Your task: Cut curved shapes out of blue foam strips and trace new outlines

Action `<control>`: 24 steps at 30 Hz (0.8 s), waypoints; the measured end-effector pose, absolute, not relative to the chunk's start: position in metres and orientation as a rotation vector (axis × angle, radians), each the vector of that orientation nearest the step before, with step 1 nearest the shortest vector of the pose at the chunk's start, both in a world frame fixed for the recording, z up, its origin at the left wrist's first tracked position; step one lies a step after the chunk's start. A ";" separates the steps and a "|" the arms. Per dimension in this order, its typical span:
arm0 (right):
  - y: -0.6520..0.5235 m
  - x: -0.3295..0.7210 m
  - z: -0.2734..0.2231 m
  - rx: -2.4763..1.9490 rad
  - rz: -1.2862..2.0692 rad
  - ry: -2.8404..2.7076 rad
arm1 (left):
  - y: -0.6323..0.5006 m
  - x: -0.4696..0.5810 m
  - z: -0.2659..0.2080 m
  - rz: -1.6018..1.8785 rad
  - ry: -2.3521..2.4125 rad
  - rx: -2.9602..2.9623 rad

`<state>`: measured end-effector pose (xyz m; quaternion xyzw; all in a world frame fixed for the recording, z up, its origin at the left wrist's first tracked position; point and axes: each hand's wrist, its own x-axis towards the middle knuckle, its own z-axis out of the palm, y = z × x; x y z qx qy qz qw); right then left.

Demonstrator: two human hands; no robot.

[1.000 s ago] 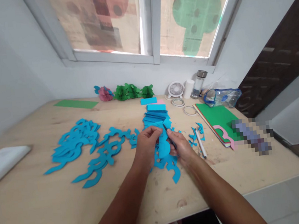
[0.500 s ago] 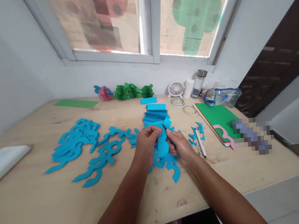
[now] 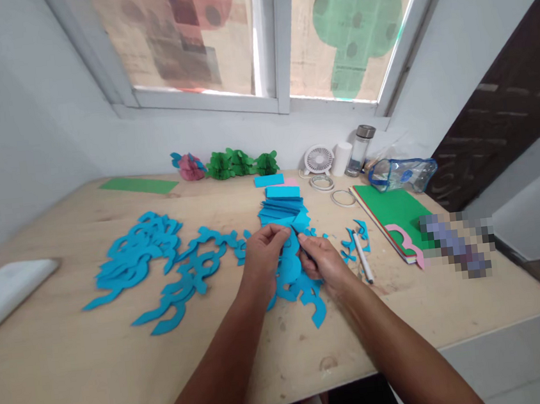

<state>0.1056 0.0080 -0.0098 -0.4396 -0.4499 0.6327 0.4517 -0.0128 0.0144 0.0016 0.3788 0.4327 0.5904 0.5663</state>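
Observation:
My left hand [image 3: 266,254] pinches a folded piece of blue paper [image 3: 290,263] with a wavy cut edge. Closed around dark-handled scissors [image 3: 308,257], my right hand [image 3: 323,258] is at the paper's right side; the blades are mostly hidden by my fingers and the paper. Under both hands lie cut blue paper scraps [image 3: 316,309]. Just beyond them is a stack of folded blue paper strips [image 3: 280,208]. To the left, curvy cut blue paper chains [image 3: 193,271] spread over the table, beside a larger heap of them [image 3: 135,251].
Right of my hands lies a white marker [image 3: 363,258] among blue offcuts. Farther right, a pink cutout rests on green paper sheets [image 3: 393,205]. Along the wall stand green paper ornaments [image 3: 239,163], a small fan [image 3: 318,159], a bottle [image 3: 360,151] and a clear pouch [image 3: 405,175]. Tape rolls [image 3: 343,199] lie nearby.
My right hand and the scissors have shifted slightly against the paper, and less of the scissors shows. My left hand keeps its pinch, and the view has moved a little.

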 end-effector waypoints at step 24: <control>0.008 0.108 -0.009 -1.086 1.572 -1.163 | 0.015 -0.027 0.012 1.199 1.000 1.100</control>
